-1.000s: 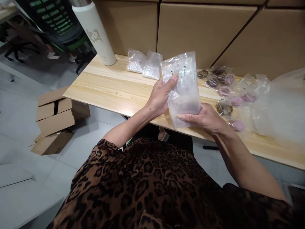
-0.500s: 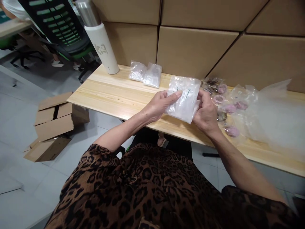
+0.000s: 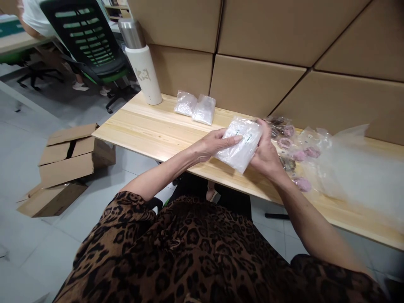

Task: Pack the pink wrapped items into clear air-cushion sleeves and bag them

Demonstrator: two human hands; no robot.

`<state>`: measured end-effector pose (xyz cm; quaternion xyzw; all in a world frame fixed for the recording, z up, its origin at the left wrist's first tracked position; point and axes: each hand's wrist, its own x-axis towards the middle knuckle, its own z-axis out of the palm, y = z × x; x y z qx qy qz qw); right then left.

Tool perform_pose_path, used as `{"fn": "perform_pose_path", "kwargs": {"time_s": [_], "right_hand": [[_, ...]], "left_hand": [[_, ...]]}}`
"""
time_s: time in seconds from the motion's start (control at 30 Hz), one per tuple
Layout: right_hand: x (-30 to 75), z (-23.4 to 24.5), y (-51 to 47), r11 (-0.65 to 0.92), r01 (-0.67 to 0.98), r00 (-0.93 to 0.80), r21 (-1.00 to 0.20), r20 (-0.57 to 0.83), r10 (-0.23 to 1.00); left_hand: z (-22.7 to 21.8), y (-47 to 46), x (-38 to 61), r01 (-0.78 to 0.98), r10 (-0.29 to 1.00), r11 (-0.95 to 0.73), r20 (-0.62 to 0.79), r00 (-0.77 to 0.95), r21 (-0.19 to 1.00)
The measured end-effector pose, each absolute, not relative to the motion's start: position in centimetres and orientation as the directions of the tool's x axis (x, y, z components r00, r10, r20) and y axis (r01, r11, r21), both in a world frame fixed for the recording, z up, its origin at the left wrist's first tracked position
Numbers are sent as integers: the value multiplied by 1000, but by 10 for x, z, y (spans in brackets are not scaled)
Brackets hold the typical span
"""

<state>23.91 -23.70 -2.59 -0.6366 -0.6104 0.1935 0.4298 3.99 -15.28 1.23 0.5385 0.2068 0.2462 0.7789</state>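
Nearest me, I logged a leopard-print brown garment (image 3: 195,252) across the lower frame. Above it, my left hand (image 3: 212,146) and right hand (image 3: 267,155) were both clamped on a small clear plastic bag with printed marks (image 3: 240,143), held just over the front edge of the pale pine-board table (image 3: 151,126); left thumb lay across the bag's face, right fingers wrapped its 3 o'clock edge. At 3 o'clock of the hands lay clear packets of pink and brown round pieces (image 3: 295,147), then a large crumpled clear plastic sheet (image 3: 356,168). At 11 o'clock sat two small clear packets (image 3: 195,107), farther a white flask with steel cap (image 3: 142,63). Behind, brown cardboard cartons (image 3: 268,50).
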Motion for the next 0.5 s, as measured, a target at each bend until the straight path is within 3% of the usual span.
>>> {"fn": "perform_pose_path", "kwargs": {"time_s": [0.13, 0.23, 0.37, 0.5], "right_hand": [[236, -17, -233, 70, 240, 301, -968, 142, 943], [219, -7, -231, 36, 15, 224, -999, 38, 974], [195, -3, -213, 80, -9, 148, -997, 78, 986], [184, -3, -156, 151, -3, 190, -989, 148, 971]], "left_hand": [[15, -148, 35, -275, 727, 281, -17, 686, 919], [14, -144, 34, -314, 803, 250, -15, 596, 916], [1, -128, 34, -340, 889, 131, 41, 455, 931], [-9, -76, 29, -167, 958, -208, 236, 166, 964]]}}
